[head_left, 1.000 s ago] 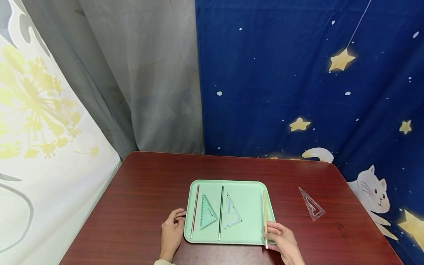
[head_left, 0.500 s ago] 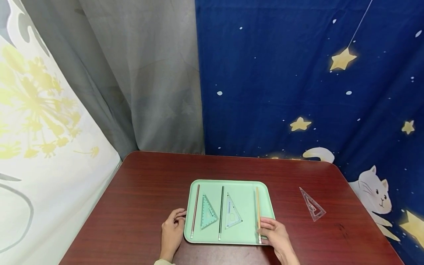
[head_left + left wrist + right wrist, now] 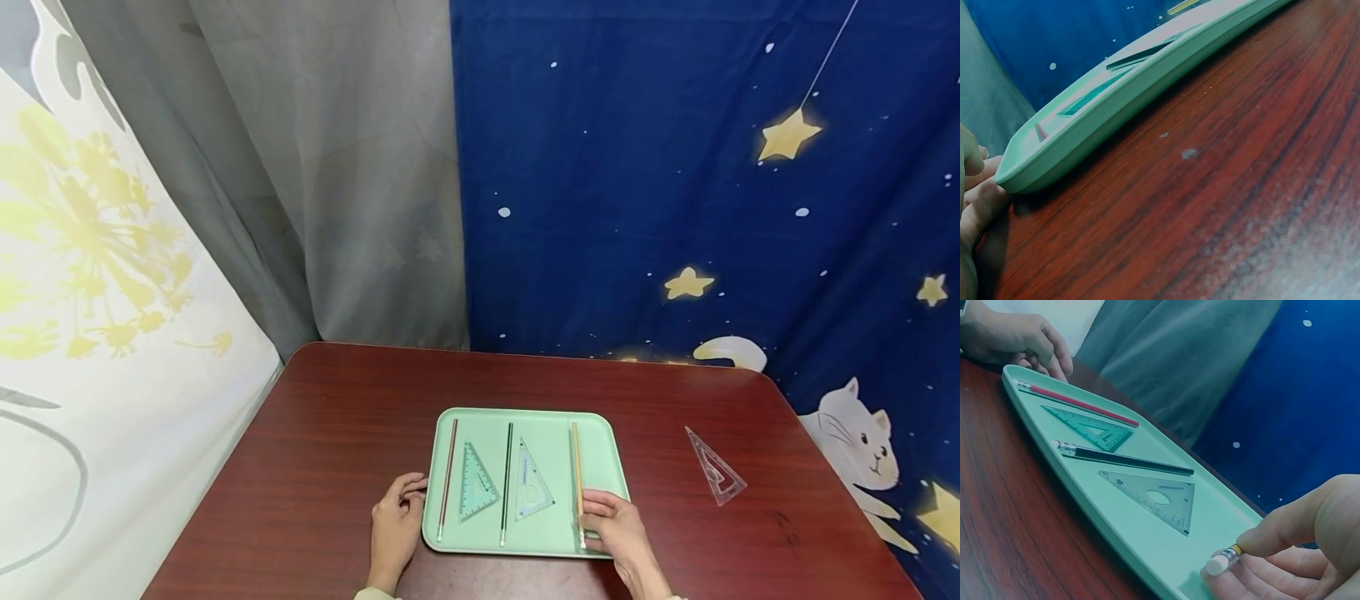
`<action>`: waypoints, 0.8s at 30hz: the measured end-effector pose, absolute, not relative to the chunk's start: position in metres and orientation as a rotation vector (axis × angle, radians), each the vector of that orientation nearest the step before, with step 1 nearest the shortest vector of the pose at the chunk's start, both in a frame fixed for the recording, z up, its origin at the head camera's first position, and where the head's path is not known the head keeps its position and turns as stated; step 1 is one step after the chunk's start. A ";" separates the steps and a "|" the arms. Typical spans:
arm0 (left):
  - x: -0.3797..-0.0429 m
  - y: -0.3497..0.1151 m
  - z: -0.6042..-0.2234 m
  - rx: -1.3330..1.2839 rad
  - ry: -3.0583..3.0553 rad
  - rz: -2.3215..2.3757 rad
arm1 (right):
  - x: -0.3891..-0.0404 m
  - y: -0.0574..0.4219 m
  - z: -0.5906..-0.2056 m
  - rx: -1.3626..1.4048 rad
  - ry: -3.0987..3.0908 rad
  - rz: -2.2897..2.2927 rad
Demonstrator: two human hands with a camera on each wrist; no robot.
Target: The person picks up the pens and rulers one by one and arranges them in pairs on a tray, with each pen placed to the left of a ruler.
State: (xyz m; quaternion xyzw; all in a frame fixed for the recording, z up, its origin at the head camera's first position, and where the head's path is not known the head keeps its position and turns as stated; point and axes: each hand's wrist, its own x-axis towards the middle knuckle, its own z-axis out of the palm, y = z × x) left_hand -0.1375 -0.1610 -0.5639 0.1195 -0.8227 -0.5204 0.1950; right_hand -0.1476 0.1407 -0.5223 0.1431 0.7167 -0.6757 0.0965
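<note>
My right hand (image 3: 618,533) pinches a yellow pencil (image 3: 577,467) near its eraser end, between thumb and fingers. The pencil lies lengthwise over the right part of a pale green tray (image 3: 555,535); whether it touches the tray is unclear. Fingers loosely bent, my left hand (image 3: 395,527) touches the tray's left edge. Across the tray from the left are a red pencil (image 3: 447,479), a green set square (image 3: 468,498), a dark pencil (image 3: 506,483) and a clear set square (image 3: 527,502). In the right wrist view, the yellow pencil's white eraser (image 3: 1217,565) points toward the camera.
Another clear set square (image 3: 731,490) lies on the reddish-brown table (image 3: 360,400), right of the tray. Behind the table hang a grey curtain (image 3: 375,208) and a blue curtain (image 3: 585,208) with stars; a white patterned cloth (image 3: 172,400) is at the left.
My right hand has carried the yellow pencil leftward, from the tray's right rim to a place further inside. The left hand stays by the tray's left edge. The head view has shifted slightly.
</note>
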 end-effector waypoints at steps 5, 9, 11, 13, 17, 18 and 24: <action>-0.138 -0.161 -0.564 0.332 -2.296 -1.463 | -0.148 0.138 -0.521 0.393 2.122 -2.005; -0.138 -0.161 -0.566 0.330 -2.300 -1.460 | -0.148 0.136 -0.522 0.376 2.125 -1.997; -0.137 -0.161 -0.566 0.330 -2.296 -1.467 | -0.149 0.135 -0.523 0.368 2.126 -1.991; -0.137 -0.161 -0.566 0.331 -2.290 -1.475 | -0.149 0.133 -0.524 0.366 2.125 -1.986; -0.137 -0.161 -0.565 0.332 -2.286 -1.477 | -0.151 0.130 -0.525 0.363 2.125 -1.979; -0.137 -0.161 -0.565 0.333 -2.288 -1.475 | -0.151 0.130 -0.525 0.366 2.127 -1.977; -0.137 -0.161 -0.565 0.330 -2.303 -1.475 | -0.151 0.126 -0.525 0.381 2.136 -1.961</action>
